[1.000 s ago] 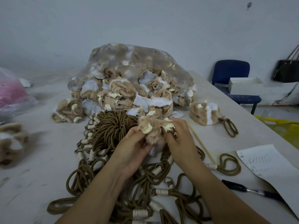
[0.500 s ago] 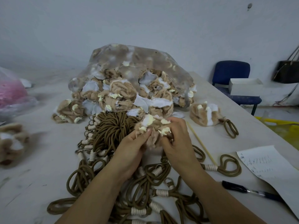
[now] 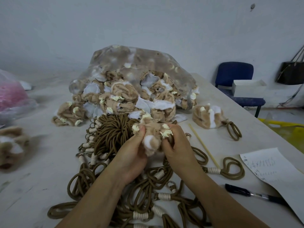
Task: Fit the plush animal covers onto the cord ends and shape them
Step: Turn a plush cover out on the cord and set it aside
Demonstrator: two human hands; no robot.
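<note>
Both hands close on one tan plush cover (image 3: 152, 137), held just above the heap of brown cords (image 3: 113, 134) in the middle of the bench (image 3: 41, 178). The left hand (image 3: 131, 155) pinches the cover's left side between thumb and fingers; the right hand (image 3: 176, 145) wraps the right side, fingers curled tight into the fabric. Each grip is shut on the cover, with no gap to be seen. The cover looks crumpled, with pale tufts and a white patch showing. Whether a cord end is already inside it cannot be told, as the hands hide that part.

Judging by the layout, the work is at an early stage. One fitted cover (image 3: 208, 116) with a cord loop coming out of it lies to the right, and what may be another (image 3: 11, 145) sits blurred at the left edge. Behind, a clear bag (image 3: 139, 63) spills a large pile of loose covers, and many bare cords with pale wrapped bindings lie under the forearms. A thin stick (image 3: 204, 145), a pen (image 3: 253, 194) and a sheet of paper (image 3: 271, 170) rest at the right.
</note>
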